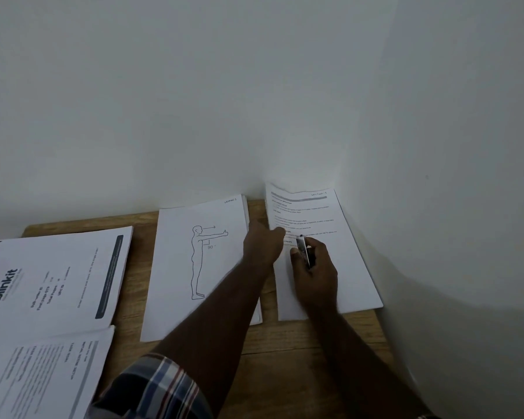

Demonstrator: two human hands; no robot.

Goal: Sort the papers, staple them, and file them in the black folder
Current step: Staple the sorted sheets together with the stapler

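Observation:
Several paper stacks lie on a wooden table [285,340]. A stack topped by a drawing of a standing figure [194,267] sits in the middle. To its right, a text-printed stack [339,231] leans into the wall corner, its far left corner curled up. My left hand [262,241] reaches over the gap between these two stacks and touches the left edge of the text stack; its fingertips are hidden. My right hand [315,267] rests on the text stack and grips a small silver stapler [303,251]. No black folder is in view.
At the left lie a stack with a "blinkit" cover sheet [58,276] and, nearer to me, another printed stack [43,373]. White walls close off the back and the right side of the table.

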